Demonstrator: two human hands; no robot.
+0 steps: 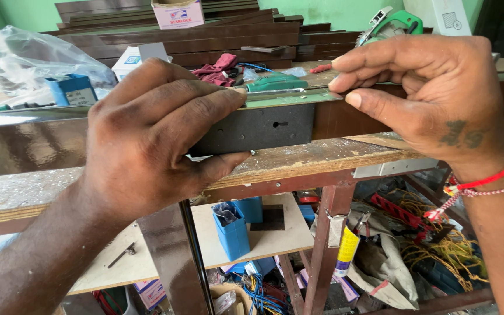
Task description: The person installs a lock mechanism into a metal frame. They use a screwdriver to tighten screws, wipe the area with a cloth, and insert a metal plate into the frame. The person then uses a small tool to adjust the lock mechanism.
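A dark grey lock body [258,128] with a thin metal faceplate [287,95] sits in the edge of a glossy brown door panel [24,146] that lies on the workbench. My left hand [147,140] grips the lock body's left end, thumb beneath and fingers over the top. My right hand [433,93] pinches the faceplate's right end between thumb and forefinger. A red thread band is around my right wrist.
Behind the panel lie a green power saw [392,26], a red cloth [217,69], a clear plastic bag [24,55] and stacked brown boards [205,41]. Under the bench stand a blue box [233,233], a board shelf [147,256], wires and clutter.
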